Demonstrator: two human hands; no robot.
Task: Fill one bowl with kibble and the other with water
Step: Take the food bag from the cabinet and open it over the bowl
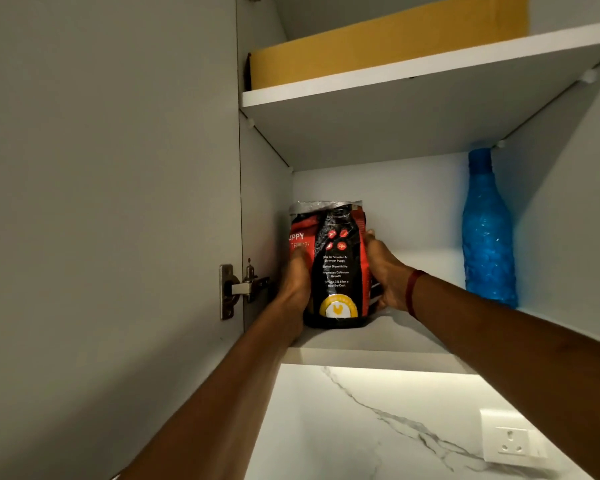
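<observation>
Two bare forearms are reaching up into the open white cabinet (430,84); the left hand (295,282) and right hand (387,271) are clamping fingers around the upright red-and-black puppy kibble bag (333,268) on the lower shelf, well apart from a blue textured plastic bottle (487,233).

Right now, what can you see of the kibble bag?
The kibble bag is a glossy red and black pouch with white print, a yellow round emblem low on its front and a crinkled silver top edge. It stands upright on the lower cabinet shelf, near the left wall. The left hand and right hand grip its sides.
</observation>
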